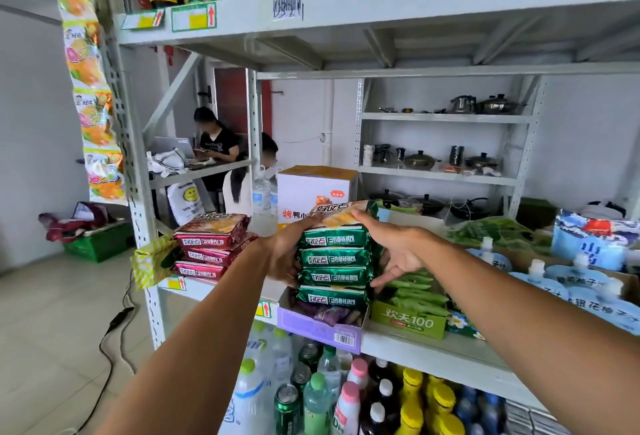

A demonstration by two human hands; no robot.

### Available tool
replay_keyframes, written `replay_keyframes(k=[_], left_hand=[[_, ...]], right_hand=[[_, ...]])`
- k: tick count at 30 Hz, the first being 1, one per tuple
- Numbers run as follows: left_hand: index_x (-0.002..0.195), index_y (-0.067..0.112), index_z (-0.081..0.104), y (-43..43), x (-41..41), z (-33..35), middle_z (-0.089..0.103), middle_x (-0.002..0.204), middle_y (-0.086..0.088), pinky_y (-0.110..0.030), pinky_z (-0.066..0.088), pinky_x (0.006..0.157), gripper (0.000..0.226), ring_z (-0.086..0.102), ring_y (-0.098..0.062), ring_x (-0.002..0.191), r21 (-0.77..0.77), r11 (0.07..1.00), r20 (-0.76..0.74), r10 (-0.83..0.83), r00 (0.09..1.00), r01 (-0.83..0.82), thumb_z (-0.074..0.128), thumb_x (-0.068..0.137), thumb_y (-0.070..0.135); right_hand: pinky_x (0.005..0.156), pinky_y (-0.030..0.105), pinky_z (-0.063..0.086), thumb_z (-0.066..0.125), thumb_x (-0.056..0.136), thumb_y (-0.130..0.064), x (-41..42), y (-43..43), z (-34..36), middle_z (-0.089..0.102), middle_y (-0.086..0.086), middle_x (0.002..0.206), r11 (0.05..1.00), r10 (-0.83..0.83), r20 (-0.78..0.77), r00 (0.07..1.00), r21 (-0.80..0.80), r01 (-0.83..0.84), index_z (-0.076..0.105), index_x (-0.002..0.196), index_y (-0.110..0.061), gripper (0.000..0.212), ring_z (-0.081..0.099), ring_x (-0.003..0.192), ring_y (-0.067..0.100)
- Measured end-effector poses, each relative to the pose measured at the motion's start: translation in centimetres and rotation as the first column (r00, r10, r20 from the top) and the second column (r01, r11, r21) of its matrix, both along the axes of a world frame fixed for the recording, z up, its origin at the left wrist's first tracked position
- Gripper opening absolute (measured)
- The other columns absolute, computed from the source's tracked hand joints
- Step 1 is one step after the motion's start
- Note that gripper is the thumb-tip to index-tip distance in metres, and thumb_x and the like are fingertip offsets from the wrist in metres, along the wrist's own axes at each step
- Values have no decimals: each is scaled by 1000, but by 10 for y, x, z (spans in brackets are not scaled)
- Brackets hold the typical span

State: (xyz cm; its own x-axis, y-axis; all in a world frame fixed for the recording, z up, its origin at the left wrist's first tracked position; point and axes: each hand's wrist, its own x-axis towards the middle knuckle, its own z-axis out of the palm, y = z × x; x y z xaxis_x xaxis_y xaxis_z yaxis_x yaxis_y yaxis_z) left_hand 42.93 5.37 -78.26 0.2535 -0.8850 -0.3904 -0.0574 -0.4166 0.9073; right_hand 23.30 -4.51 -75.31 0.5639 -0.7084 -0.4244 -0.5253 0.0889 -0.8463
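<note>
A stack of several green snack packs (334,261) stands on the middle shelf, its bottom pack sitting in an open purple display box (311,327). My left hand (282,251) grips the left side of the stack, fingers wrapped behind it. My right hand (394,247) holds the right side, with the thumb over the top pack and the fingers spread down the side. The top pack shows an orange and green face.
Red packs (211,244) are stacked to the left near the shelf post (138,192). A green box (408,322) and blue pouches (571,289) lie to the right, a white carton (311,188) behind. Bottles (311,393) fill the shelf below. Two people (216,143) sit beyond.
</note>
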Motion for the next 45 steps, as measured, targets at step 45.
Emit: replay_keyframes(k=[45], left_hand=[[86, 12, 71, -14, 71, 9, 77, 88, -19, -42, 58, 79, 50, 72, -31, 74, -166, 948, 109, 291, 951, -271, 64, 90, 62]], right_hand=[[63, 44, 64, 61, 93, -65, 128, -17, -50, 65, 22, 131, 877, -289, 477, 830, 480, 29, 60, 130, -12, 64, 71, 104, 39]])
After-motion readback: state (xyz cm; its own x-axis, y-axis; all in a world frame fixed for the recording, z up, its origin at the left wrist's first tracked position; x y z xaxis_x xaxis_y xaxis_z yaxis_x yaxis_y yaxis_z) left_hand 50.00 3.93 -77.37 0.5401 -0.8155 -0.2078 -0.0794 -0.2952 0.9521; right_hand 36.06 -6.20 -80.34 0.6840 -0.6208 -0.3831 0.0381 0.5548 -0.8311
